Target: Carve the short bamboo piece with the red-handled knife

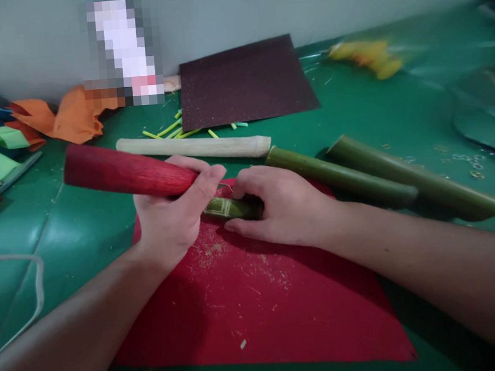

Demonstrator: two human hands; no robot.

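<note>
My left hand (170,217) is wrapped around a red cylinder (122,169) with a streaky, fibrous surface, pointing to the left. My right hand (274,203) grips a short dark green bamboo piece (232,208) with pale lines scratched into its skin. The two hands almost meet, and my left thumb hides whether the red and green parts are joined. Both are held over a red sheet (248,305) scattered with pale shavings.
Behind my hands lie a pale peeled stick (193,147), two green bamboo tubes (341,175) and a dark brown sheet (243,86). Orange cloth (74,116), scissors (13,175) and a white cord (38,282) are left. Small rings (471,162) and a yellow bundle (370,56) are right.
</note>
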